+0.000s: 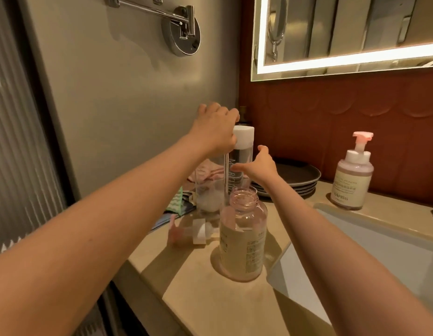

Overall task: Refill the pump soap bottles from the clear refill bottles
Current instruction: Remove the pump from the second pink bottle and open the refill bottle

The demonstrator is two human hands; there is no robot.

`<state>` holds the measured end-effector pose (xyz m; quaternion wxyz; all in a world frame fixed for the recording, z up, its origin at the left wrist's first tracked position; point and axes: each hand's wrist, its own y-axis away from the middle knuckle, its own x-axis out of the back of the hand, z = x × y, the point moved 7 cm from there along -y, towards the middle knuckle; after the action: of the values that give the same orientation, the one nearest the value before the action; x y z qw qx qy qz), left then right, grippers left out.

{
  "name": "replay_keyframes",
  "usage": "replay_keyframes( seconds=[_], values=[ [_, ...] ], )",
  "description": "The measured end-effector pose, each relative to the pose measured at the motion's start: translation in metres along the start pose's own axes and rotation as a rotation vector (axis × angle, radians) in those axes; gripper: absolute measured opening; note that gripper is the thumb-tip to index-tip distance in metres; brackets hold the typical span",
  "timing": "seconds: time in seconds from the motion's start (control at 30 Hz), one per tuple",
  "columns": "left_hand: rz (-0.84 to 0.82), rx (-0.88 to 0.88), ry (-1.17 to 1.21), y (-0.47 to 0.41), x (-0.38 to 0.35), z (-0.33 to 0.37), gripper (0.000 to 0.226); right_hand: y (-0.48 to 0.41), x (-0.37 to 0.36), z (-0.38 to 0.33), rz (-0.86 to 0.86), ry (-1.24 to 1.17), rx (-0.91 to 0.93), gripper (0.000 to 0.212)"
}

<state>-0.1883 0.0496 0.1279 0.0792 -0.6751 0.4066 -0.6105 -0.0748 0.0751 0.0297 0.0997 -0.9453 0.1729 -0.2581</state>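
An uncapped pump soap bottle [242, 241] with a beige label and pinkish liquid stands on the counter near the sink. Its pink-and-white pump head [195, 232] lies on the counter to the left. Behind it stands a tall clear refill bottle [241, 161] with a white cap. My left hand [214, 128] grips this bottle at the cap from the left. My right hand [260, 164] is spread beside the bottle's body on the right, fingers apart; whether it touches is unclear. A second clear refill bottle [208, 192] stands lower left. Another pump soap bottle [353, 175], pump on, stands at the right.
A stack of dark plates [300, 177] sits behind the bottles against the red wall. The white sink basin [370, 248] opens to the right of the beige counter [186, 287]. Patterned cloths [181, 202] lie at the left wall. A chrome wall arm [181, 32] and lit mirror [344, 32] hang above.
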Motion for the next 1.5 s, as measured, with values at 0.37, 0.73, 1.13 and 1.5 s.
replay_keyframes(
  seconds=[0.37, 0.73, 1.13, 1.5],
  values=[
    [-0.094, -0.194, -0.024, -0.019, -0.003, 0.024, 0.045, -0.002, 0.007, 0.007, 0.179, -0.040, 0.085, 0.058],
    [-0.071, -0.263, 0.221, 0.003, 0.064, 0.066, 0.052, 0.066, 0.110, -0.022, 0.249, 0.006, 0.197, 0.063],
    [-0.361, -0.358, 0.539, 0.077, 0.070, 0.115, 0.052, 0.169, 0.108, 0.007, -0.066, -0.109, 0.105, 0.053],
    [-0.314, -0.305, 0.379, 0.096, 0.085, 0.113, 0.051, 0.196, 0.094, -0.002, -0.007, -0.168, 0.085, 0.061]
  ],
)
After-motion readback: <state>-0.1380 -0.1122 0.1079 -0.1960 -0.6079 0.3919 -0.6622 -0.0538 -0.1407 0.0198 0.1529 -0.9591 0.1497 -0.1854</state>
